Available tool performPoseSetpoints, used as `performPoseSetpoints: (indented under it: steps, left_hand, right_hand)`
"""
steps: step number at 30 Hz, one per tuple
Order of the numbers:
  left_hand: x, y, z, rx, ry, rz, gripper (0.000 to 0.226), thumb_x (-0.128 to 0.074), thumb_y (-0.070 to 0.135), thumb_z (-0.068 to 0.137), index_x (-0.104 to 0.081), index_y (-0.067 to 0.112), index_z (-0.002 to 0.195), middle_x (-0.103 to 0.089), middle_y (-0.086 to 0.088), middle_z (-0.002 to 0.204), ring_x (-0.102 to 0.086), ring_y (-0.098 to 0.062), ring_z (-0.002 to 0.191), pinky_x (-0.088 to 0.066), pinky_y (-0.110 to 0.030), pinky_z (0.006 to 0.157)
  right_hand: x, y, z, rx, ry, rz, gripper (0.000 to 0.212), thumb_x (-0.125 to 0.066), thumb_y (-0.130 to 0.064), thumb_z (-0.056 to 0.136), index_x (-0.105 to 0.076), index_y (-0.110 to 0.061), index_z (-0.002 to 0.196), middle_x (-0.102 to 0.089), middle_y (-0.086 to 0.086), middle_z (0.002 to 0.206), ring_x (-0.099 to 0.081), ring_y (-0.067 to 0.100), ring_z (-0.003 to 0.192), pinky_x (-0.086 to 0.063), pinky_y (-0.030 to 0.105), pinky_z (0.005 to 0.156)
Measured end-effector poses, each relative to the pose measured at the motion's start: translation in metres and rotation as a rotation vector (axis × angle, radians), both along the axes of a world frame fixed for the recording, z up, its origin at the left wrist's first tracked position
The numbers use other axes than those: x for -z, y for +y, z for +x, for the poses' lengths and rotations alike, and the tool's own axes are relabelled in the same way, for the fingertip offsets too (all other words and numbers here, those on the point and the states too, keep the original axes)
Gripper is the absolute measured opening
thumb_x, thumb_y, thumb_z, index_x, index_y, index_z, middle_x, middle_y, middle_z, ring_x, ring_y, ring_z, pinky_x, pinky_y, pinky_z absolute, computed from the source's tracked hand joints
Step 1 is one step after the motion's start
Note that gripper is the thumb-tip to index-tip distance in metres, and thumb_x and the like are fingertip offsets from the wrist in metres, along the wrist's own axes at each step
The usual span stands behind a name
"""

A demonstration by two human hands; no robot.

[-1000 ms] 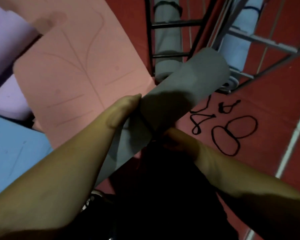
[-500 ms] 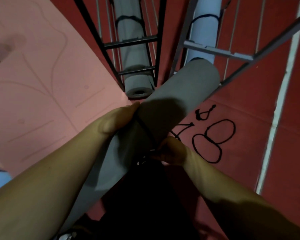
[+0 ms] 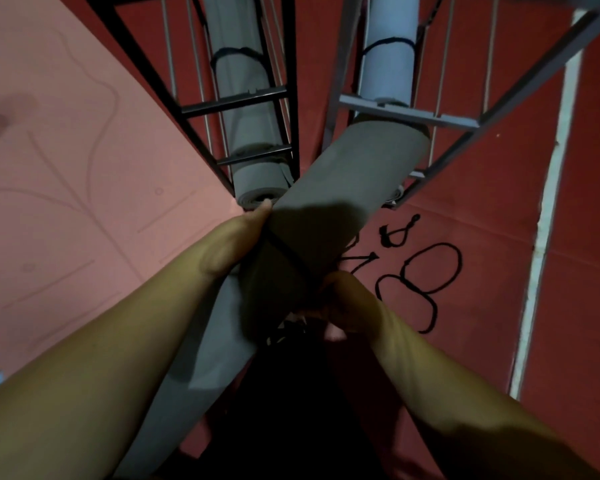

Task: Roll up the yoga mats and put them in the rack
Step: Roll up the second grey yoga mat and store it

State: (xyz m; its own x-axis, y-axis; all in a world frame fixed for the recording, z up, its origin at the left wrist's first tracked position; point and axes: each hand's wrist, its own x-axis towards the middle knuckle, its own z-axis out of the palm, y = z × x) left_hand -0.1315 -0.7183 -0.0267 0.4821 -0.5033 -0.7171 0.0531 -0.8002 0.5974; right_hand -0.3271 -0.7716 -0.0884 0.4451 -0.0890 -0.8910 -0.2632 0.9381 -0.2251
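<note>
1. A person stands over a red floor [image 3: 499, 341], both bare forearms reaching forward around a rolled grey yoga mat [image 3: 343, 188] held at a slant, its far end raised toward the racks.
2. The left hand [image 3: 232, 244] grips the roll from the left side, palm against the mat and fingers curled round it out of sight.
3. The right hand [image 3: 347, 306] is curled at the roll's underside, where a thin black strap [image 3: 288, 258] crosses the mat; its fingers seem to pinch the strap's loose end, though shadow hides the exact hold.
4. The mat's upper end lies just in front of the grey metal rack [image 3: 409, 116], below that rack's crossbar, and is not yet inside the frame.
5. A pale blue rolled mat [image 3: 388, 64], bound with a black strap, stands in the grey rack.
6. A second grey rolled mat [image 3: 250, 133], also strapped, stands in the black metal rack [image 3: 236, 102] to the left.
7. A pink mat [image 3: 66, 202] lies unrolled on the floor at the left.
8. Loose black strap loops [image 3: 426, 271] lie on the floor to the right of the hands, near a white floor line [image 3: 548, 220].
</note>
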Motion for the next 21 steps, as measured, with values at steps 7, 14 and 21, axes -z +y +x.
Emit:
performPoseSetpoints:
  steps: [7,14,21]
  left_hand:
    - [-0.009,-0.021,0.001,-0.079,0.311,-0.223,0.050,-0.044,0.055,0.100,-0.053,0.023,0.137,-0.063,0.011,0.122,-0.061,0.001,0.101,-0.046,-0.023,0.093]
    - [0.000,-0.063,-0.017,0.232,0.105,-0.163,0.094,-0.082,0.043,0.075,-0.029,0.029,0.151,-0.044,-0.003,0.145,-0.048,-0.022,0.124,-0.041,-0.042,0.109]
    - [0.007,-0.114,-0.035,0.063,0.033,-0.333,0.102,-0.087,0.047,0.065,-0.036,0.022,0.149,-0.051,-0.004,0.142,-0.053,-0.022,0.125,-0.047,-0.042,0.106]
  right_hand:
    - [0.002,-0.029,0.009,0.280,0.042,-0.301,0.022,-0.038,-0.017,0.102,-0.055,-0.016,0.088,-0.057,0.007,0.087,-0.064,0.014,0.070,-0.052,0.026,0.065]
    - [0.010,-0.064,0.016,0.586,-0.068,-0.334,0.052,-0.049,-0.058,0.094,-0.070,-0.016,0.118,-0.073,0.011,0.111,-0.070,0.024,0.100,-0.055,0.037,0.083]
    - [0.025,-0.091,0.012,0.317,-0.044,-0.516,0.112,-0.081,-0.071,0.057,-0.029,-0.038,0.151,-0.049,0.008,0.147,-0.056,0.030,0.125,-0.050,0.055,0.098]
